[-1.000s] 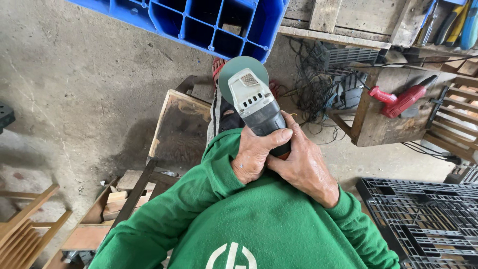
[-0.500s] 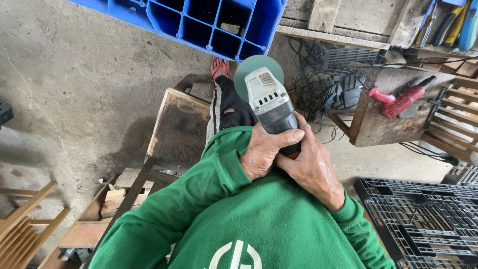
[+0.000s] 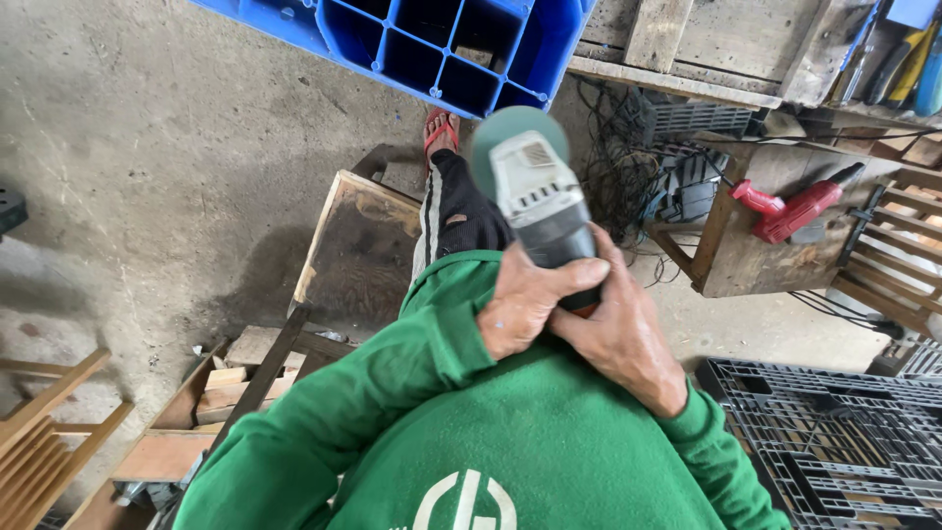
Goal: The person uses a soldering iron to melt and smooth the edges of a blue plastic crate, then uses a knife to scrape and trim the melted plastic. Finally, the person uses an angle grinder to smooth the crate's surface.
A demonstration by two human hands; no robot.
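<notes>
I hold a grey and green angle grinder [image 3: 535, 201] upright in front of my chest, its round green guard pointing away from me. My left hand [image 3: 525, 304] wraps the dark body from the left, thumb across it. My right hand [image 3: 620, 334] closes on the same body from the right and below. Both arms are in green sleeves. Below the tool lie my dark trouser leg [image 3: 461, 216] and a foot in a red sandal [image 3: 440, 132] on the concrete floor.
A worn wooden board [image 3: 358, 250] lies left of my leg. A blue plastic crate [image 3: 432, 39] is ahead, a red power tool [image 3: 795, 211] on a wooden bench at right, a black plastic pallet [image 3: 834, 442] lower right, wood offcuts [image 3: 231, 388] and a wooden frame [image 3: 44, 442] lower left.
The grinder and both hands have drifted to the right and slightly down in the view. The grip on it is unchanged.
</notes>
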